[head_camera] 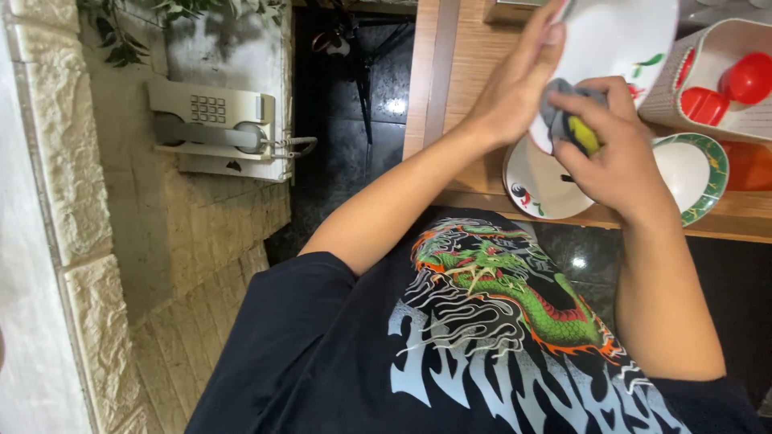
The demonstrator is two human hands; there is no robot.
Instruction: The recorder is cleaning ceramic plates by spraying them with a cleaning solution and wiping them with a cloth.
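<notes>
My left hand (515, 84) holds a white plate (619, 40) tilted up on its edge, fingers spread along its back rim. A small red and green flower print shows on the plate. My right hand (615, 149) presses a grey cloth with a yellow patch (572, 120) against the plate's lower edge. Both hands hover over a wooden counter (482, 48). Under them a second white plate (543, 181) with a small floral print lies flat on the counter.
A green-rimmed white plate (698, 169) lies to the right. A patterned tray (724, 48) holds red plastic pieces (744, 76). A beige wall telephone (213, 124) hangs on the stone-brick wall at left. Dark tiled floor lies between wall and counter.
</notes>
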